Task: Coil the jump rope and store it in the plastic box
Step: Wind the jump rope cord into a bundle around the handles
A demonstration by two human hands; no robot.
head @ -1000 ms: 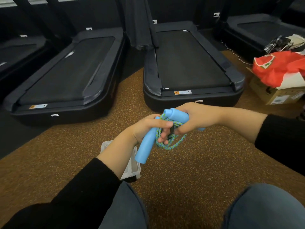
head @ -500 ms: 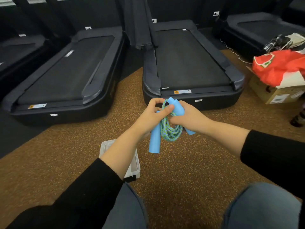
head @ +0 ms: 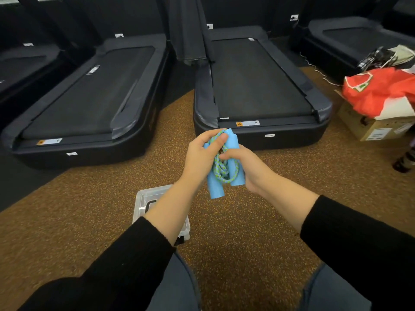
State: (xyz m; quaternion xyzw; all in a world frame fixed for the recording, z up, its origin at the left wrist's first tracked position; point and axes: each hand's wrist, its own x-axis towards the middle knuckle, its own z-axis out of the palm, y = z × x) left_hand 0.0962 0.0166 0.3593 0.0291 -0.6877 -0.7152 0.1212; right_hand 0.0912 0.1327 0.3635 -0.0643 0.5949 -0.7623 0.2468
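The jump rope (head: 222,170) has two light-blue handles and a blue-green braided cord bunched in loops between them. Both handles stand nearly upright, side by side, in the air above the floor. My left hand (head: 201,157) grips the left handle, its thumb pressing the cord at the top. My right hand (head: 249,167) holds the right handle from the right side, fingers on the cord. The clear plastic box (head: 146,197) sits on the floor below, partly hidden by my left forearm.
Two black treadmills (head: 258,86) (head: 85,97) lie ahead on the brown speckled floor. A cardboard box (head: 372,126) with red cloth on it stands at the right. My knees in jeans are at the bottom edge.
The handles have been brought together from splayed to parallel and upright. Both hands have moved slightly up and forward, with the cord gathered tighter between the handles.
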